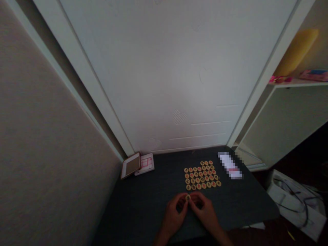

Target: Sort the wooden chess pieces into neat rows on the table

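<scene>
Between the fingertips of my left hand [175, 212] and my right hand [203, 209] is a round wooden xiangqi piece [188, 197] with a dark character on its face. Both hands pinch it, thumbs and index fingers meeting at its edges, near the front of the dark table [138, 205]. Just beyond my fingers, xiangqi pieces [199, 186] lie flat in several close rows, marked in red or dark characters. A shorter row of 3 pieces [206, 163] tops the group at its right side.
At the table's back left lie a brown-edged framed box [131, 166] and a white-and-pink booklet or box [146, 163]. A blurred white-and-red item [230, 165] lies at the back right. A white panel [164, 75] rises behind. On the floor right stands a white box with cables [297, 201].
</scene>
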Available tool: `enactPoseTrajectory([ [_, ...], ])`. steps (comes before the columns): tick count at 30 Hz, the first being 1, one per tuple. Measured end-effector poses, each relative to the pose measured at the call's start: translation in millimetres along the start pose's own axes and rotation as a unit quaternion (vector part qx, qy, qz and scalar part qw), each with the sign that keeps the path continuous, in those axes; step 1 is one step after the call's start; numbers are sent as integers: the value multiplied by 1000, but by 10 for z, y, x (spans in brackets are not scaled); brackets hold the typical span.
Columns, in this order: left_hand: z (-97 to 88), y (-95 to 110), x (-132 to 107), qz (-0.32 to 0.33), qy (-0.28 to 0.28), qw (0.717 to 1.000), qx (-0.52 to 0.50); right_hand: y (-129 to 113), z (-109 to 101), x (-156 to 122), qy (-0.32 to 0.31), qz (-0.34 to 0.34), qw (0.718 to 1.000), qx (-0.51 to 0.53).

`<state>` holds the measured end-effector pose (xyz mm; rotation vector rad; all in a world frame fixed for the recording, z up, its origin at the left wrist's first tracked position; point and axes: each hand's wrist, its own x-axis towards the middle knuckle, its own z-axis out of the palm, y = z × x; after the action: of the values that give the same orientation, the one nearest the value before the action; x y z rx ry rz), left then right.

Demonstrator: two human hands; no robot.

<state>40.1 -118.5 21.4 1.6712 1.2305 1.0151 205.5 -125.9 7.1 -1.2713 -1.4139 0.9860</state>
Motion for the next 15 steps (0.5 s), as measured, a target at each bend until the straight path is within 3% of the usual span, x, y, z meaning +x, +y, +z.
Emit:
enactPoseTrajectory([
  [15, -18, 57, 32, -17, -2, 1000, -14, 27, -5, 9, -16, 5, 1000, 10],
])
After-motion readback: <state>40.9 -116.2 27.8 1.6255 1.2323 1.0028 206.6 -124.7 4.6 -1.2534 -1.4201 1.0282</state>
